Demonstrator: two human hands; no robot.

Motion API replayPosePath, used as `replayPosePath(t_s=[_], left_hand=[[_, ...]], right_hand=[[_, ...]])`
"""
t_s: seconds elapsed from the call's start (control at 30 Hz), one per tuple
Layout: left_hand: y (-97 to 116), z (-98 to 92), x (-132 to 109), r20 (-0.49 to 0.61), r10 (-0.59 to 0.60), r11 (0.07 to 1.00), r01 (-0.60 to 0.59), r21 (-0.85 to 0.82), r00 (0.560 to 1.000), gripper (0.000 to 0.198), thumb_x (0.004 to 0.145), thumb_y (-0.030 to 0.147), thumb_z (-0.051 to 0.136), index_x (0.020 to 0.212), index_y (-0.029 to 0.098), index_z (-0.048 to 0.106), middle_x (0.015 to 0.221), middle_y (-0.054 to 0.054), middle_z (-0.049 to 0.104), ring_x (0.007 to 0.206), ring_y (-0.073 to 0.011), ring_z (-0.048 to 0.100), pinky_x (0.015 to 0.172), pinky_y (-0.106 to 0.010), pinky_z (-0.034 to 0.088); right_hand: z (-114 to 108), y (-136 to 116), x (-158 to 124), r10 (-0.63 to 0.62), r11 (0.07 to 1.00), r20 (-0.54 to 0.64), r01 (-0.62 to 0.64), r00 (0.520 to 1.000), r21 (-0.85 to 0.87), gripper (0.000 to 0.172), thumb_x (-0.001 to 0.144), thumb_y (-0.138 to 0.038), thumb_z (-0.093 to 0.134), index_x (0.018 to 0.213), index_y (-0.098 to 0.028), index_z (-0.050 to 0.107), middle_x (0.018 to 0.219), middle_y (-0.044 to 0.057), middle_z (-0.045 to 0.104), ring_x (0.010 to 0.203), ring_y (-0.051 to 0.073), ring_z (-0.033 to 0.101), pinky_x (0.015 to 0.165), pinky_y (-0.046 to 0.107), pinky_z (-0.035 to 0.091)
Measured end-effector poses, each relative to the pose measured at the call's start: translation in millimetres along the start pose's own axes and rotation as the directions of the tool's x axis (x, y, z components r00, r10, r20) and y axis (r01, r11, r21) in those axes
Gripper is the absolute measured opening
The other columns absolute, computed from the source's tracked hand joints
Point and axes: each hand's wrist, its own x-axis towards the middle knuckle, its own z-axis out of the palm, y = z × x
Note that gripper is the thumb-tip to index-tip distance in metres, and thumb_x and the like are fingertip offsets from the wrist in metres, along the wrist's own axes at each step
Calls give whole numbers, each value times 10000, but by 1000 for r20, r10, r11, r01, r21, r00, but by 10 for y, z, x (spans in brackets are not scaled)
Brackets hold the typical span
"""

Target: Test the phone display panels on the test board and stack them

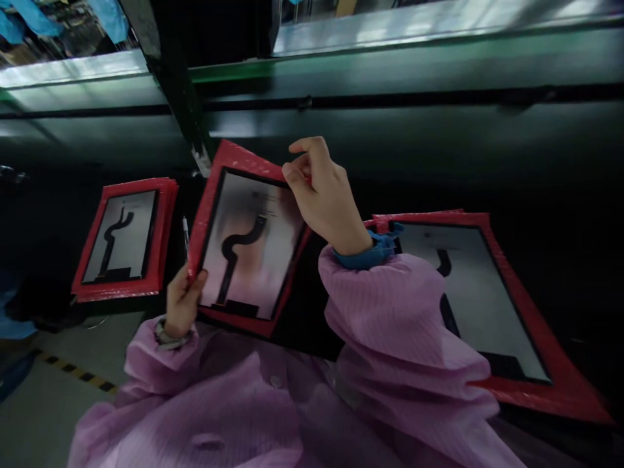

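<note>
I hold a red-framed panel (246, 247) tilted up in front of me; its shiny grey face carries a black S-shaped flex cable. My left hand (181, 305) grips its lower left edge, thumb on the red border, with a pen (185, 235) sticking up behind the fingers. My right hand (322, 195) pinches the panel's upper right corner, fingers curled together. Both arms wear pink striped sleeves, and a blue cuff shows at the right wrist.
A stack of like red-framed panels (124, 239) lies on the dark bench at the left. Another stack (492, 305) lies at the right, partly hidden by my right sleeve. A dark conveyor rail (390, 84) runs across the back. Grey floor with hazard tape (73, 370) shows at lower left.
</note>
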Motion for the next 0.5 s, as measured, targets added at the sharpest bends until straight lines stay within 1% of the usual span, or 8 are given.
replayPosePath(t_s=[0.07, 0.1, 0.17, 0.27, 0.33, 0.4, 0.47, 0.5], left_hand=[[-75, -392, 145, -125, -83, 996, 84, 0, 989, 403, 765, 549, 782, 766, 221, 548, 522, 75, 436, 452, -94, 392, 398, -239, 314], [-98, -596, 228, -196, -121, 992, 123, -3, 973, 408, 719, 539, 818, 783, 219, 573, 520, 78, 460, 447, -92, 396, 395, -239, 328], [-100, -989, 407, -270, -131, 991, 135, -4, 954, 426, 665, 517, 850, 889, 222, 641, 620, 60, 604, 536, -123, 523, 475, -265, 466], [-30, -1479, 664, -287, -169, 984, 180, 11, 943, 445, 651, 526, 864, 935, 243, 670, 719, 43, 700, 600, -170, 615, 578, -373, 587], [9, -1725, 794, -264, -230, 967, 251, 50, 937, 439, 633, 538, 877, 898, 251, 677, 734, 35, 719, 614, -199, 645, 633, -451, 624], [13, -1910, 876, -253, -275, 949, 304, 85, 928, 389, 621, 521, 877, 812, 255, 666, 653, 34, 684, 595, -236, 645, 673, -536, 631], [-6, -2030, 906, -294, -223, 920, 300, 252, 930, 320, 639, 490, 845, 738, 262, 644, 591, 25, 632, 651, -302, 666, 758, -626, 615], [-16, -2061, 902, -309, -136, 890, 253, 379, 941, 280, 659, 469, 820, 743, 266, 646, 614, 13, 633, 747, -356, 688, 836, -686, 584]], right_hand=[[135, 47, 17, 19, 1000, -33, -19, 999, 5, 317, 1058, -267, 329, 1321, -188, 488, 1030, 71, 601, 980, 199, 600, 944, 380, 485], [230, 70, 22, 42, 999, -40, -42, 998, -7, 309, 1046, -242, 337, 1294, -178, 509, 1042, 84, 608, 999, 208, 597, 958, 381, 485], [461, 111, 8, 107, 992, -17, -108, 994, -63, 301, 1014, -192, 357, 1239, -158, 554, 1089, 117, 622, 1048, 237, 586, 991, 400, 473], [819, 160, -76, 193, 969, 137, -166, 972, -185, 351, 974, -164, 397, 1276, -104, 567, 1259, 192, 596, 1157, 304, 548, 1007, 443, 462], [992, 193, -148, 186, 966, 229, -136, 956, -218, 404, 953, -154, 428, 1334, -92, 548, 1336, 216, 564, 1213, 328, 524, 1025, 460, 452], [1084, 232, -203, 155, 971, 269, -97, 951, -220, 426, 941, -143, 447, 1353, -119, 551, 1348, 205, 566, 1242, 329, 513, 1055, 468, 434], [1111, 267, -229, 127, 973, 285, -63, 950, -222, 424, 936, -140, 457, 1345, -151, 567, 1334, 188, 582, 1250, 323, 511, 1078, 468, 416], [1110, 279, -233, 114, 973, 293, -47, 949, -226, 425, 933, -141, 463, 1344, -161, 571, 1326, 183, 589, 1251, 323, 512, 1086, 469, 409]])
